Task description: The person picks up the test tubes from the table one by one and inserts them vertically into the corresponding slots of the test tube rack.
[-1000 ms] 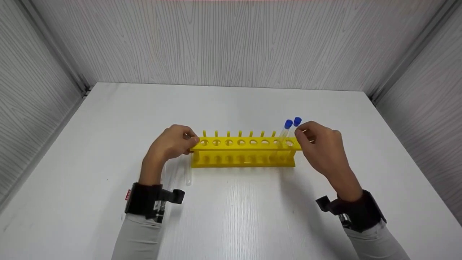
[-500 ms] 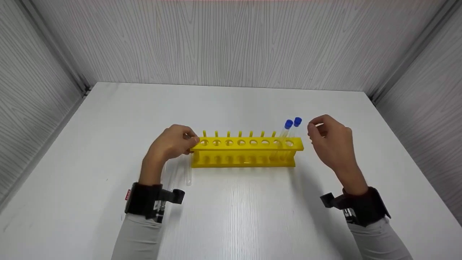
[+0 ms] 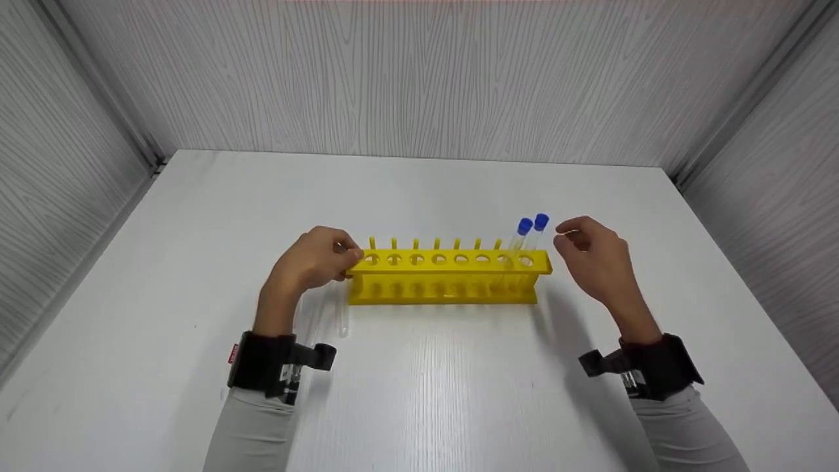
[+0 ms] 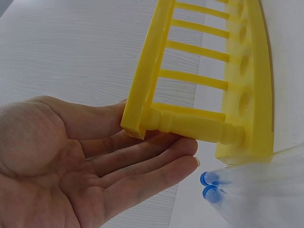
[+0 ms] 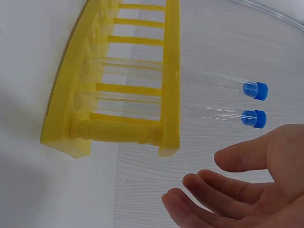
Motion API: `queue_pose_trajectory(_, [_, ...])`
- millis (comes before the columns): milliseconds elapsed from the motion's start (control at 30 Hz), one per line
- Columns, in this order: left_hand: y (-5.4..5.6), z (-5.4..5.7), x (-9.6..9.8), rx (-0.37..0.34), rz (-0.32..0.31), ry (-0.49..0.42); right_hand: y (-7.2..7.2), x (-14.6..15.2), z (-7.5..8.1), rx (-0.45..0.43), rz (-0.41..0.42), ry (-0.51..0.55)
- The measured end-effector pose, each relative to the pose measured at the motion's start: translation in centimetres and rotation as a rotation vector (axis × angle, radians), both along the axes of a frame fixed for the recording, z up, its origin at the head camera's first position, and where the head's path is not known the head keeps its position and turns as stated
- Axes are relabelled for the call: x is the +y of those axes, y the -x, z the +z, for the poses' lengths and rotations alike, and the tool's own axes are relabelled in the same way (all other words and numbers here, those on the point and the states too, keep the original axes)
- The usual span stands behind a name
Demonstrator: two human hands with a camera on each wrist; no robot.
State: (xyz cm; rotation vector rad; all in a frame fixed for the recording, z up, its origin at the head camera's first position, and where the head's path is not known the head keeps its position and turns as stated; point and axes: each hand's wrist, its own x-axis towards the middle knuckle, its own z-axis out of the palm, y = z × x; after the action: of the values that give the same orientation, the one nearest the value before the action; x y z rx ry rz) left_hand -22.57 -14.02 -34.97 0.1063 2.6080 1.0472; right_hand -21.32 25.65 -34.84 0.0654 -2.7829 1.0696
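Yellow plastic test tube rack [image 3: 449, 268] stood upright on the white table [image 3: 419, 393]. The left hand [image 3: 314, 257] gripped its left end between thumb and fingers. Two blue-capped test tubes [image 5: 213, 112] occupied the two rightmost holes. The right hand [image 3: 595, 264] held nothing; its thumb and fingers were spread apart, just beside the rack's right end without contact. One second earlier, that hand had overlapped this end in the head view; it had since withdrawn, then returned slightly. Rack and left hand had kept their positions. Loose test tubes [image 3: 343, 318] lay near the left end, two blue caps [image 4: 204, 178] visible from the left wrist.
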Motion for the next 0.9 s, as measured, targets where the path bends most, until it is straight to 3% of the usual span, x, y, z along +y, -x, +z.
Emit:
queue_pose_trajectory(433, [-0.1, 0.1, -0.2, 0.01, -0.023, -0.007, 1.1, -0.4, -0.9, -0.241, 0.018, -0.011])
queue_pose_trajectory(900, [0.0, 0.0, 0.0, 0.005, -0.008, -0.005, 1.2, -0.6, -1.6, -0.307, 0.065, -0.002])
